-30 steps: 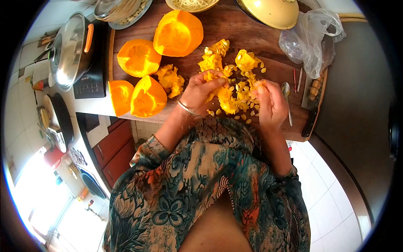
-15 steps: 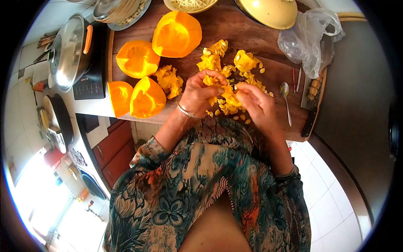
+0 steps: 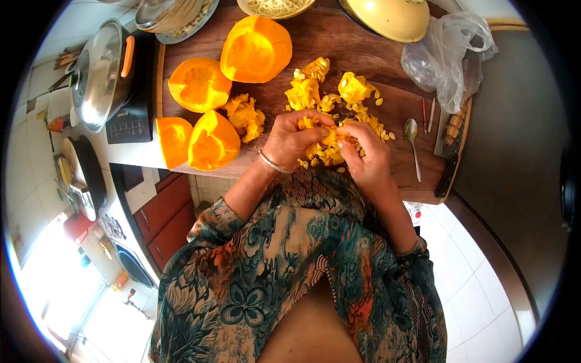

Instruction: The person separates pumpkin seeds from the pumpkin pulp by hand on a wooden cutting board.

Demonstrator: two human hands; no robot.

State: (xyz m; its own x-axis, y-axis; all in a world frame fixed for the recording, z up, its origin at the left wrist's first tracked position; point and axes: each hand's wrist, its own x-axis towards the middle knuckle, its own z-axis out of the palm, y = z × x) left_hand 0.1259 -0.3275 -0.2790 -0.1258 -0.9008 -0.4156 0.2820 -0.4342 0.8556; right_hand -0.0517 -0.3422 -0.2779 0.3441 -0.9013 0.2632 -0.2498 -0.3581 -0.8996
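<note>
My left hand (image 3: 293, 140), with a bracelet at its wrist, is closed on a clump of pumpkin pulp (image 3: 308, 123). Against the same clump, my right hand (image 3: 367, 154) pinches with thumb and forefinger; whether a seed lies between them is too small to tell. Loose pulp and flat pumpkin seeds (image 3: 381, 101) lie around and beneath both hands on the wooden table (image 3: 339, 51). To the left are scooped-out pumpkin pieces (image 3: 256, 51), cut side up, and a separate heap of stringy pulp (image 3: 244, 118).
A spoon (image 3: 414, 148) and a black-handled knife (image 3: 448, 175) lie at the right, below a clear plastic bag (image 3: 451, 57). At the back stand a yellow lid (image 3: 387, 18) and a bowl of pale strips (image 3: 276, 6). A lidded pan (image 3: 103, 75) sits on the cooktop at left.
My right hand has moved left and inward, so its fingertips now meet the clump beside my left hand. The left hand has shifted slightly. The pumpkin pieces stay put.
</note>
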